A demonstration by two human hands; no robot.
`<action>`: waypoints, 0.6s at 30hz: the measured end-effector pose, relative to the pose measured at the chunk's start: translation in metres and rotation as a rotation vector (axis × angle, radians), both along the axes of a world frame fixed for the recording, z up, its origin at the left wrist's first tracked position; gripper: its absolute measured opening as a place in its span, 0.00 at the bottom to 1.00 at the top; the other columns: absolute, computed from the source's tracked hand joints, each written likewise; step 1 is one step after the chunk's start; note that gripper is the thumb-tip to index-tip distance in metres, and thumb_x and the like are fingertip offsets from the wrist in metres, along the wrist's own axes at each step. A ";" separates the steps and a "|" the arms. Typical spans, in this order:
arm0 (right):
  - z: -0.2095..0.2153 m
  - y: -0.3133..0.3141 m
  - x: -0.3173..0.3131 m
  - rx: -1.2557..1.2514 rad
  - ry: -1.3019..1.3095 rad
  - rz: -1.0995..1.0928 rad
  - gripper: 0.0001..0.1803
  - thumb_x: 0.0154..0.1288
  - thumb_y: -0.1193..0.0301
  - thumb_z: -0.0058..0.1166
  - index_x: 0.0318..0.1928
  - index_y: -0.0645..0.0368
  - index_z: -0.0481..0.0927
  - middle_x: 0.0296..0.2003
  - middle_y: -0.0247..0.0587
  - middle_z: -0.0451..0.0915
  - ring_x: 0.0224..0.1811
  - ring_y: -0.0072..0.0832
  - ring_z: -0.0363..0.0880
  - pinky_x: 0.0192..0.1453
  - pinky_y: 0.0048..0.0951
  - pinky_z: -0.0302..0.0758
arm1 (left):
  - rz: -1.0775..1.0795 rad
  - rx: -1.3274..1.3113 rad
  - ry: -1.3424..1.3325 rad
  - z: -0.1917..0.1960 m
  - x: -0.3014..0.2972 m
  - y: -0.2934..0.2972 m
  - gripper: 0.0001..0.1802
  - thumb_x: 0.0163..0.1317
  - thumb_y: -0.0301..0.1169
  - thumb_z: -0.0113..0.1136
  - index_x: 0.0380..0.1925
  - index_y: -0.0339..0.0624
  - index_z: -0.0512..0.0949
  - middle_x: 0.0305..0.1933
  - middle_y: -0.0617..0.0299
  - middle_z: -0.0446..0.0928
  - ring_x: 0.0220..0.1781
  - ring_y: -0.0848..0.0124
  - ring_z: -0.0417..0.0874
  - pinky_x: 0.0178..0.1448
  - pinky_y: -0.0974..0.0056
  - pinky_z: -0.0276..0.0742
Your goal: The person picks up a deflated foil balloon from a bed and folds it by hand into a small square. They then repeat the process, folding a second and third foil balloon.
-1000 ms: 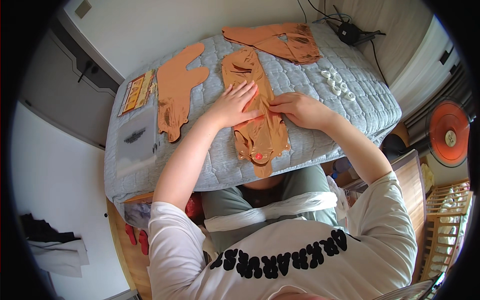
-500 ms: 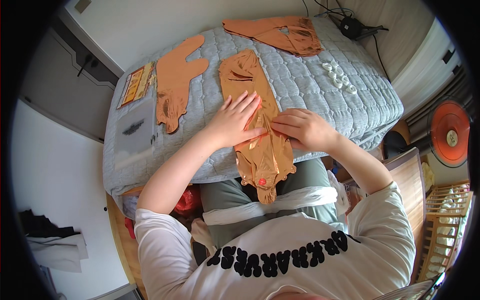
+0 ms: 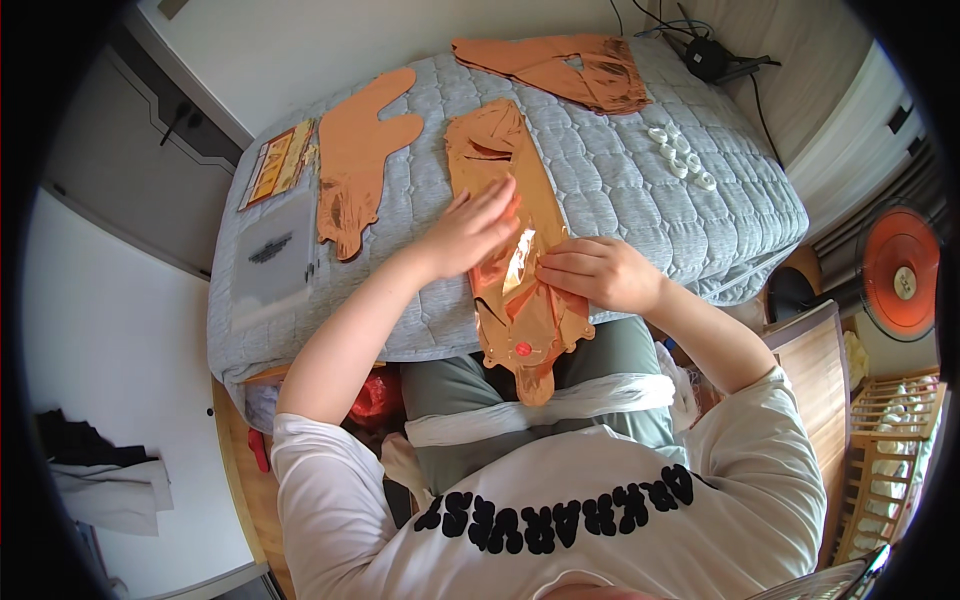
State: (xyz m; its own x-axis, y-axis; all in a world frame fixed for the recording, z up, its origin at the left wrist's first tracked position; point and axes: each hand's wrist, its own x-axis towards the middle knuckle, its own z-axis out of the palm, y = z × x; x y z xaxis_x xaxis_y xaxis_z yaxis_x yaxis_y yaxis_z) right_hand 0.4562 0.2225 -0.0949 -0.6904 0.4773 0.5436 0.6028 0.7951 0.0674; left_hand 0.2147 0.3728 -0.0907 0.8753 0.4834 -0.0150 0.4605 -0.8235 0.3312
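A flat, uninflated copper-coloured foil balloon (image 3: 516, 330) lies lengthwise before me, its tabbed near end hanging past the mattress edge over my lap. My left hand (image 3: 468, 232) is over its left middle part, fingers stretched and palm tilted up on edge. Whether that palm still touches the foil is hard to see. My right hand (image 3: 603, 272) has its fingers pressed together on the balloon's right edge, thumb hidden beneath. Another flat foil balloon (image 3: 360, 150) rests to the left, and a folded copper foil piece (image 3: 560, 68) lies at the far side.
The balloons lie on a grey quilted mattress (image 3: 690, 235). White ribbon rolls (image 3: 680, 155) sit at right, a clear plastic case (image 3: 275, 265) and a printed packet (image 3: 275, 165) at left. Black cabled device (image 3: 706, 58) stands far right; an orange fan (image 3: 902, 272) is beside the bed.
My left hand has turned from lying flat on the foil to standing on edge, its thumb drawn in. The foil beneath looks smoother. My right hand stays at the right edge, slightly lower.
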 end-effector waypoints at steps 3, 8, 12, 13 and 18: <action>0.000 -0.001 0.001 -0.018 0.015 -0.004 0.25 0.52 0.67 0.62 0.53 0.57 0.85 0.53 0.38 0.84 0.55 0.37 0.84 0.54 0.36 0.83 | 0.005 -0.577 -0.480 0.004 -0.011 0.004 0.43 0.78 0.61 0.36 0.82 0.47 0.44 0.87 0.58 0.41 0.88 0.63 0.38 0.86 0.50 0.37; 0.000 -0.006 0.004 -0.059 0.071 -0.020 0.25 0.50 0.67 0.62 0.52 0.56 0.86 0.52 0.38 0.85 0.54 0.37 0.84 0.55 0.36 0.83 | -0.329 -0.055 -0.313 0.026 -0.037 -0.021 0.54 0.68 0.69 0.47 0.81 0.44 0.48 0.86 0.54 0.45 0.87 0.59 0.42 0.86 0.49 0.41; 0.002 -0.010 0.005 -0.116 0.112 -0.038 0.26 0.48 0.66 0.63 0.51 0.56 0.86 0.51 0.38 0.85 0.54 0.37 0.85 0.55 0.37 0.82 | -0.384 0.173 0.043 0.039 -0.041 -0.062 0.51 0.62 0.52 0.67 0.79 0.42 0.56 0.83 0.54 0.54 0.84 0.56 0.53 0.84 0.46 0.52; 0.003 -0.009 0.004 -0.116 0.111 -0.031 0.26 0.48 0.66 0.63 0.51 0.55 0.86 0.50 0.38 0.85 0.54 0.37 0.85 0.55 0.38 0.82 | -0.381 0.173 0.044 0.033 -0.040 -0.063 0.51 0.62 0.52 0.67 0.79 0.42 0.56 0.83 0.54 0.54 0.84 0.56 0.53 0.84 0.46 0.52; 0.002 -0.011 0.005 -0.123 0.091 -0.026 0.26 0.48 0.67 0.66 0.53 0.55 0.85 0.52 0.38 0.84 0.55 0.37 0.84 0.55 0.38 0.82 | -0.360 0.299 -0.016 0.016 -0.038 -0.062 0.34 0.69 0.33 0.56 0.75 0.41 0.64 0.81 0.55 0.59 0.82 0.60 0.60 0.82 0.52 0.60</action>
State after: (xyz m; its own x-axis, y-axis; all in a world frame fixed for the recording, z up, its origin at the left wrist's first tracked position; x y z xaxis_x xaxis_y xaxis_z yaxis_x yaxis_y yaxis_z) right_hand 0.4608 0.2119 -0.0931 -0.6274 0.5615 0.5395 0.6228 0.7778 -0.0853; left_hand 0.1772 0.3104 -0.0748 0.9872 0.1297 0.0930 0.1245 -0.9904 0.0599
